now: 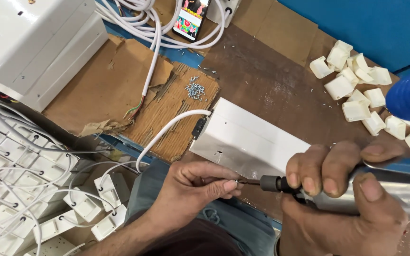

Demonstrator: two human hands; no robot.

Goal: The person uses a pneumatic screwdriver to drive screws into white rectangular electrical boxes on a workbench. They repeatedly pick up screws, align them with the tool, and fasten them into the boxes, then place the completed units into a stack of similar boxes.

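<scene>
Head view looks down on a white rectangular box (pixel 247 137) lying on a dark brown worktop (pixel 266 80), and every place below is given relative to that box. At its near edge the left hand (pixel 193 185) pinches a small screw (pixel 241 181) between thumb and fingertips, closed on it, and holds it at the tip of a powered screwdriver (pixel 319 187). The right hand (pixel 342 189) is wrapped tightly around the driver's silver barrel, with its black chuck pointing left toward the screw. Judging by this, the step in hand is seating the screw on the bit, just in front of the box's near face; whether the screw already touches the box I cannot tell.

A white cable (pixel 167 130) enters the box at its left end through a black grommet. Beyond that end, a small heap of loose screws (pixel 195 89) lies on torn cardboard (pixel 119 85). To the box's right, well apart, sits a pile of white plastic corner pieces (pixel 357 90). Far beyond its left end a phone (pixel 191 19) lies among coiled cables.

The next move likely calls for keeping the bit squarely in line with the screw, steadying it with the fingertips clear of the chuck.
</scene>
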